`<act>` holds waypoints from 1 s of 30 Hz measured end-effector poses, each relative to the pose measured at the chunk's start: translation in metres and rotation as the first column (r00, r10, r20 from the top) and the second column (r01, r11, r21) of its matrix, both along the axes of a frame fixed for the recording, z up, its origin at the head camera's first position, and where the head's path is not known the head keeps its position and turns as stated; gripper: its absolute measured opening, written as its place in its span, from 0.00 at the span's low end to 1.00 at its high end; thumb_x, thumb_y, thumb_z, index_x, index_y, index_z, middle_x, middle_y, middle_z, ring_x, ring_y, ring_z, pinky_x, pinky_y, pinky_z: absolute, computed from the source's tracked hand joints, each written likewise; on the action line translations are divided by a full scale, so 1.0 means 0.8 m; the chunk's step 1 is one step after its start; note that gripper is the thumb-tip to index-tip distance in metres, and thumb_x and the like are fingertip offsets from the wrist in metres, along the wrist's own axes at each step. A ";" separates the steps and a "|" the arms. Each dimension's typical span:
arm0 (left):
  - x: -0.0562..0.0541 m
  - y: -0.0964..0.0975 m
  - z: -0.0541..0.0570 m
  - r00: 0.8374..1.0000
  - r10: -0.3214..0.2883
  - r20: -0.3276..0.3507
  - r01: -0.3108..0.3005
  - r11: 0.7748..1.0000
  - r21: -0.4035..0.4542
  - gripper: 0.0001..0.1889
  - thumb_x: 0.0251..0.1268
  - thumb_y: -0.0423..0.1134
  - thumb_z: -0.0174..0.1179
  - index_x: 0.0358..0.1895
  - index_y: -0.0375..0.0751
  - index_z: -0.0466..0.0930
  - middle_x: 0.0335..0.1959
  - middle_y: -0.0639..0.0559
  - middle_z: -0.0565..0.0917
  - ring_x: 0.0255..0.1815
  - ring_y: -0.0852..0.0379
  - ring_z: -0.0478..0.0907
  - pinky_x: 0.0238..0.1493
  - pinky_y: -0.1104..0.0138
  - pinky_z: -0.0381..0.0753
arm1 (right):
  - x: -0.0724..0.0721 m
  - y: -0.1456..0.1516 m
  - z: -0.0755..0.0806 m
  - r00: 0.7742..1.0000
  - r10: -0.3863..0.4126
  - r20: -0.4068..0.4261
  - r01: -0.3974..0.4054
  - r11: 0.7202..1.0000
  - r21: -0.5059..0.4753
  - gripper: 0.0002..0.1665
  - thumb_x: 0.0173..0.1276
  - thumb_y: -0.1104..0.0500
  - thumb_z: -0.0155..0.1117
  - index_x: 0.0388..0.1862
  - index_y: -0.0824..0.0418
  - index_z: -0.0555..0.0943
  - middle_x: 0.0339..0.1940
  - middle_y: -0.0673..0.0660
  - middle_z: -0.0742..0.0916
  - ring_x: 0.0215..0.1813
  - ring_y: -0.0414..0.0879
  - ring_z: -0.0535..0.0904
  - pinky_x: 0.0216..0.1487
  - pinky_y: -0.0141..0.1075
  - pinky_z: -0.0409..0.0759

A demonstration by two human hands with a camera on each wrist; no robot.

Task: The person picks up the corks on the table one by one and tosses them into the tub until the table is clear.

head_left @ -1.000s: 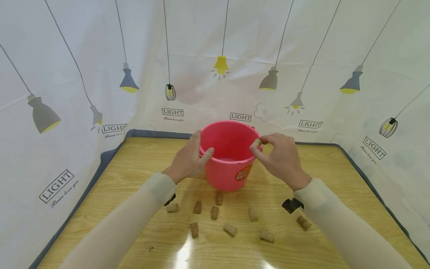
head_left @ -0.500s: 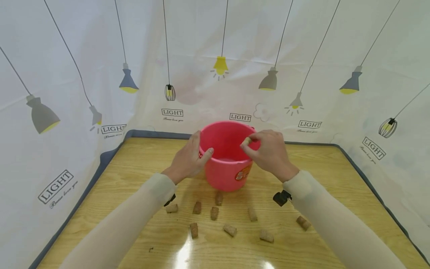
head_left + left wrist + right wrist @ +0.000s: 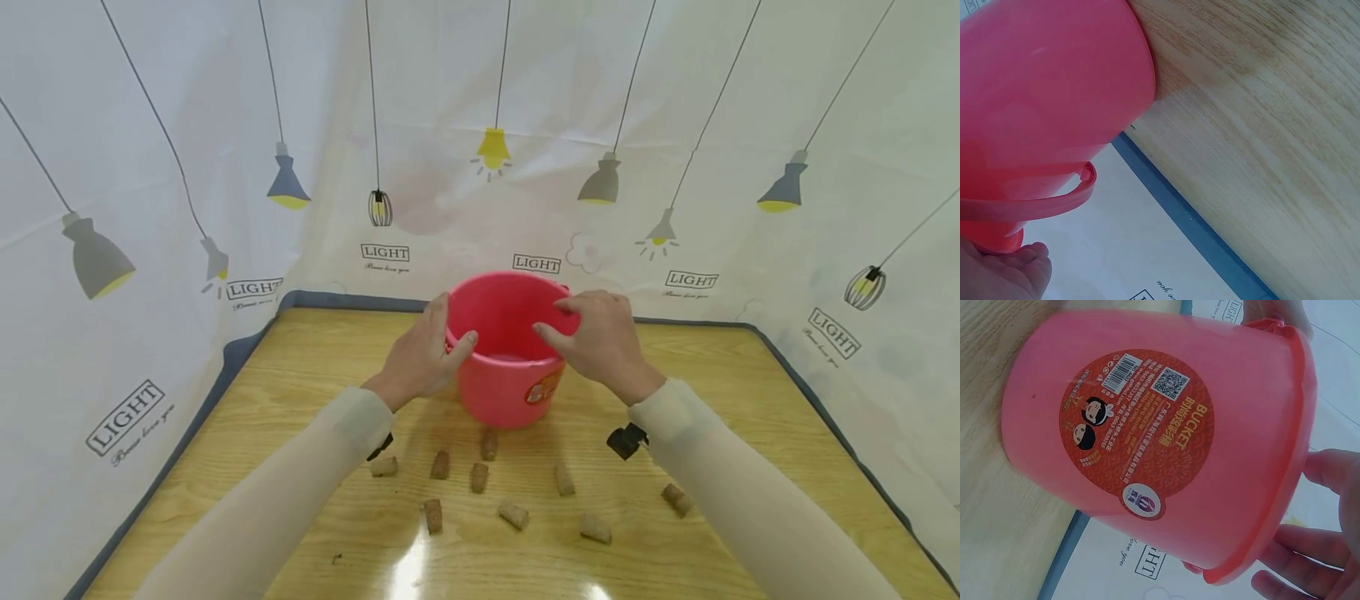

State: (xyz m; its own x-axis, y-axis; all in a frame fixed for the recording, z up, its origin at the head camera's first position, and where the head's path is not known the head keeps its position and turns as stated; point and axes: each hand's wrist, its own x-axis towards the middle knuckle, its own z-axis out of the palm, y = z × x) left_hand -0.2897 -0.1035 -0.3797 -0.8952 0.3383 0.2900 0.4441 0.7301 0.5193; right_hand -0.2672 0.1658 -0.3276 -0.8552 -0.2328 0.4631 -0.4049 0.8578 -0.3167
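Note:
A pink plastic bucket (image 3: 498,396) stands on the wooden table. My left hand (image 3: 422,350) grips its left rim, with the thumb over the edge and the fingers outside. In the left wrist view, the bucket's handle (image 3: 1054,205) hangs down beside that hand. Over the right side of the opening is my right hand (image 3: 606,343), thumb and forefinger spread and nothing between them. In the right wrist view, its fingers (image 3: 1304,565) are loosely bent at the rim, near the round red label (image 3: 1141,431). The bucket's bottom is mostly hidden.
Several corks lie on the table in front of the bucket, among them one cork (image 3: 513,514) near the middle, another cork (image 3: 678,499) by the right sleeve and a third cork (image 3: 384,467) by the left. A white lamp-printed sheet (image 3: 480,225) surrounds the table.
The right hand has moved left from the bucket's right rim to over its opening. The cork it pinched is let go and out of sight. The left hand has stayed on the rim.

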 end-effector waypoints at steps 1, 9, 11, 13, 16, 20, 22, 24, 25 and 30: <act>0.000 0.000 0.000 1.000 -0.002 0.000 0.002 1.000 0.003 0.43 0.75 0.59 0.50 0.83 0.41 0.43 0.72 0.44 0.65 0.60 0.48 0.73 0.53 0.51 0.84 | 0.001 0.001 0.000 1.000 -0.002 -0.005 0.002 1.000 -0.007 0.29 0.66 0.45 0.72 0.55 0.66 0.86 0.48 0.61 0.90 0.54 0.58 0.80 0.61 0.59 0.69; -0.001 0.000 -0.002 1.000 0.002 0.000 -0.002 1.000 -0.003 0.44 0.76 0.60 0.49 0.83 0.40 0.42 0.75 0.43 0.63 0.62 0.46 0.72 0.55 0.50 0.83 | 0.009 0.012 0.002 0.997 0.039 -0.070 -0.046 0.994 -0.099 0.25 0.67 0.47 0.73 0.52 0.67 0.88 0.47 0.62 0.90 0.48 0.57 0.83 0.55 0.57 0.75; 0.000 0.000 -0.001 1.000 0.002 0.001 -0.002 1.000 -0.005 0.44 0.76 0.60 0.49 0.83 0.39 0.42 0.75 0.43 0.63 0.63 0.46 0.72 0.55 0.49 0.83 | 0.010 0.017 0.000 0.995 0.052 -0.083 -0.062 0.990 -0.124 0.24 0.68 0.49 0.73 0.51 0.67 0.88 0.47 0.61 0.90 0.46 0.57 0.84 0.52 0.54 0.78; 0.000 0.000 -0.002 1.000 0.004 0.002 -0.004 1.000 -0.007 0.44 0.76 0.60 0.48 0.83 0.39 0.41 0.76 0.43 0.62 0.63 0.45 0.72 0.56 0.48 0.83 | 0.011 0.022 -0.002 0.994 0.058 -0.091 -0.071 0.988 -0.139 0.23 0.68 0.49 0.73 0.51 0.66 0.88 0.47 0.61 0.90 0.48 0.57 0.84 0.50 0.53 0.82; -0.001 0.000 -0.002 1.000 0.008 0.003 -0.008 1.000 -0.016 0.45 0.76 0.61 0.47 0.83 0.38 0.40 0.78 0.42 0.60 0.64 0.45 0.72 0.57 0.48 0.82 | 0.015 0.028 -0.006 0.992 0.069 -0.109 -0.086 0.983 -0.161 0.21 0.67 0.51 0.73 0.51 0.66 0.88 0.47 0.61 0.90 0.50 0.58 0.84 0.50 0.54 0.82; -0.001 0.000 -0.001 1.000 0.008 0.001 -0.008 1.000 -0.013 0.45 0.76 0.61 0.48 0.83 0.39 0.41 0.76 0.43 0.62 0.63 0.46 0.73 0.55 0.49 0.83 | 0.022 0.034 -0.009 0.987 0.071 -0.141 -0.096 0.979 -0.180 0.20 0.67 0.53 0.73 0.52 0.66 0.87 0.49 0.61 0.90 0.52 0.58 0.85 0.54 0.56 0.82; -0.001 0.000 -0.001 1.000 0.008 -0.002 -0.008 1.000 -0.012 0.44 0.76 0.60 0.48 0.83 0.39 0.41 0.75 0.43 0.63 0.62 0.46 0.73 0.55 0.50 0.83 | 0.024 0.037 -0.011 0.985 0.060 -0.160 -0.089 0.979 -0.185 0.20 0.67 0.54 0.73 0.52 0.66 0.87 0.49 0.61 0.90 0.52 0.58 0.85 0.54 0.56 0.82; -0.001 0.000 -0.001 1.000 0.008 -0.002 -0.008 1.000 -0.012 0.44 0.76 0.60 0.48 0.83 0.39 0.41 0.75 0.43 0.63 0.62 0.46 0.73 0.54 0.50 0.84 | 0.027 0.040 -0.014 0.982 0.054 -0.182 -0.089 0.977 -0.194 0.20 0.67 0.54 0.73 0.52 0.67 0.87 0.49 0.61 0.90 0.52 0.57 0.85 0.54 0.55 0.82; -0.001 0.000 -0.001 1.000 0.007 -0.002 -0.007 1.000 -0.013 0.44 0.76 0.60 0.48 0.83 0.39 0.41 0.76 0.43 0.63 0.62 0.46 0.73 0.55 0.50 0.83 | 0.027 0.041 -0.016 0.980 0.052 -0.193 -0.091 0.976 -0.198 0.20 0.67 0.54 0.73 0.51 0.67 0.87 0.49 0.61 0.90 0.52 0.57 0.85 0.54 0.55 0.83; -0.001 0.000 -0.001 1.000 0.005 -0.009 -0.005 1.000 -0.016 0.44 0.76 0.60 0.48 0.83 0.39 0.42 0.76 0.43 0.63 0.62 0.46 0.73 0.55 0.50 0.83 | 0.036 0.051 -0.022 0.978 0.044 -0.203 -0.086 0.975 -0.205 0.20 0.66 0.54 0.74 0.50 0.68 0.87 0.47 0.63 0.90 0.50 0.59 0.85 0.53 0.57 0.82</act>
State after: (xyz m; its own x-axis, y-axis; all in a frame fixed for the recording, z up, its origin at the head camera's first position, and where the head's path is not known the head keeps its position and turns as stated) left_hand -0.2903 -0.1034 -0.3808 -0.8942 0.3388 0.2924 0.4452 0.7404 0.5036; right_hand -0.2386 0.2066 -0.3454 -0.7291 -0.1636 0.6646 -0.5297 0.7498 -0.3966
